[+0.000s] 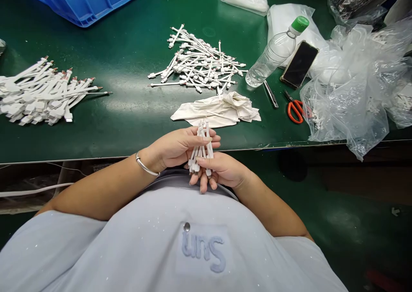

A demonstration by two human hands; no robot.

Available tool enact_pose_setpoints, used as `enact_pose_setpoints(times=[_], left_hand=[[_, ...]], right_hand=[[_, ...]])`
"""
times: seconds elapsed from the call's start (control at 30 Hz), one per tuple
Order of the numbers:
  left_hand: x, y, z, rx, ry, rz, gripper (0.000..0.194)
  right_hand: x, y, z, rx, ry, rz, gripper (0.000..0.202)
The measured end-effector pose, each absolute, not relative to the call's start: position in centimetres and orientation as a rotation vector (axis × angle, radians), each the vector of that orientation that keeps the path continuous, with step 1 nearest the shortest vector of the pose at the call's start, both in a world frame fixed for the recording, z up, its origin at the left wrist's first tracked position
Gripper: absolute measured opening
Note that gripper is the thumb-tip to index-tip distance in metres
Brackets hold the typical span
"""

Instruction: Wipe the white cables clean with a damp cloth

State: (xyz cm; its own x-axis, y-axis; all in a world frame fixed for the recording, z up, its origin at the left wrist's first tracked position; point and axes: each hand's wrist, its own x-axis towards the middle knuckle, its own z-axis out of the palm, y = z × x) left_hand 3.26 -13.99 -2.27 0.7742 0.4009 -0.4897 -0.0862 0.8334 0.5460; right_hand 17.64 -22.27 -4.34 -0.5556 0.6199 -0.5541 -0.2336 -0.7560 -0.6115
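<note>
My left hand [180,147] is closed on the upper part of a small bundle of short white cables [202,148], its thumb lying across them. Lower down, my right hand [222,168] grips the same bundle near its connectors, thumb on top and fingers beneath. The bundle is held at the table's front edge, close to my body. Just beyond it lies a crumpled cream cloth [219,110]. A loose pile of white cables [202,64] is spread behind the cloth. Another heap of white cables [41,92] lies at the far left.
On the green table [135,111], a bottle with a green cap [273,56], a phone [300,64], a pen [271,94] and orange-handled scissors [295,111] stand or lie right of the cloth. Plastic bags [350,86] crowd the right side. A blue bin [90,0] is at the back left.
</note>
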Motion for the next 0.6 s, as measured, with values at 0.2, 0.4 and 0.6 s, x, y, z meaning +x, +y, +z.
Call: enact_pose_setpoints(times=[0.2,0.4,0.6], left_hand=[[3.4,-13.9,-1.4,0.414,0.705,0.460,0.016],[2.7,-13.0,-1.0,0.318,0.716,0.623,0.020],[2.4,-12.0,-0.6,0.288,0.729,0.714,0.017]], right_hand=[[17.8,-22.7,-3.8,-1.215,-0.756,2.054,0.041],[16.7,-22.4,-3.9,-1.263,-0.639,1.889,0.039],[15.7,-20.9,-2.8,-1.294,-0.614,1.859,0.039]])
